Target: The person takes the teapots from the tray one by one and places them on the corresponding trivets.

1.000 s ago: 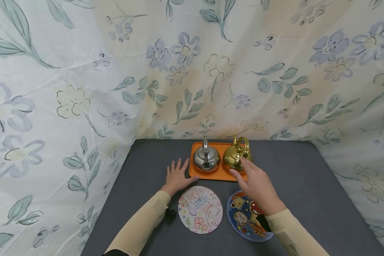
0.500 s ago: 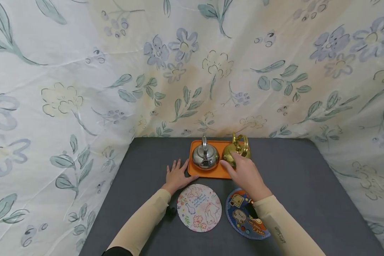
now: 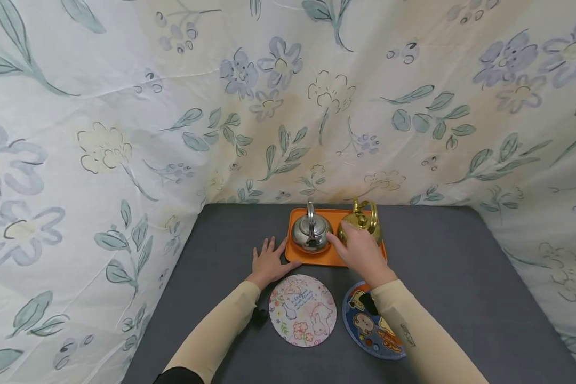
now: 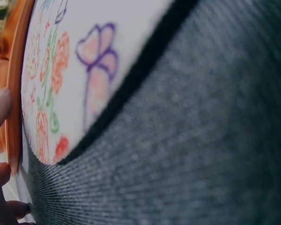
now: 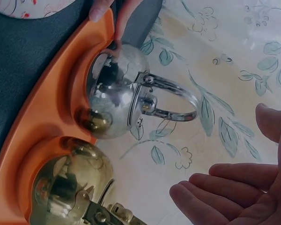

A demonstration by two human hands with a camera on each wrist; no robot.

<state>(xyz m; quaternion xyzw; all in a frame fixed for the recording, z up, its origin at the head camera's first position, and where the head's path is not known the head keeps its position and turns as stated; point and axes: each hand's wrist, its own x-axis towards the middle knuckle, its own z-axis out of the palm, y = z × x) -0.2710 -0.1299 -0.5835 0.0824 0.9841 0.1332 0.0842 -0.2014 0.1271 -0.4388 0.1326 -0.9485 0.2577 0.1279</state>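
An orange tray (image 3: 322, 258) at the table's back edge holds a silver kettle (image 3: 307, 234) on its left and a gold kettle (image 3: 375, 230) on its right, both with raised handles. My left hand (image 3: 270, 264), fingers spread, rests at the tray's front left corner, its thumb against the rim; the left wrist view also has fingertips (image 4: 1, 105) by that rim. Above the tray's front, my right hand (image 3: 362, 255) partly covers the gold kettle. In the right wrist view its fingers (image 5: 215, 185) are extended, thumb apart, holding nothing, clear of both kettles.
In front of the tray lie a round white mat (image 3: 302, 310) with rabbit and flower drawings and a round blue mat (image 3: 372, 336), partly under the right forearm. The table (image 3: 451, 298) is dark grey. A floral curtain (image 3: 288, 106) hangs behind and at the sides.
My right hand has moved left across the front of the gold kettle, toward the silver one. My left hand stays at the tray corner. The kettles and mats have not moved.
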